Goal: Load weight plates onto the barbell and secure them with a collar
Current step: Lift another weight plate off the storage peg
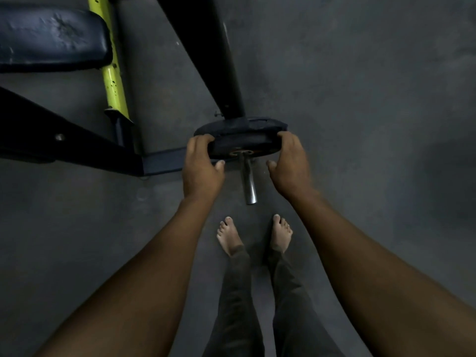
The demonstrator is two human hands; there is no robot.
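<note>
A dark round weight plate (244, 145) with an orange ring around its hole sits on the steel barbell sleeve (249, 181), which sticks out toward me. Behind it a second dark plate (242, 126) with a worn, cracked edge is on the same sleeve. My left hand (201, 166) grips the near plate's left rim, fingers over the edge and thumb underneath. My right hand (289, 161) grips its right rim the same way. No collar is in view.
A black upright post (219, 60) rises behind the plates. A bench with a dark blue pad (51, 37) and a yellow-green frame bar (113, 73) stands at the left, with a black base beam (77, 143). My bare feet (253, 234) stand on grey floor below the sleeve.
</note>
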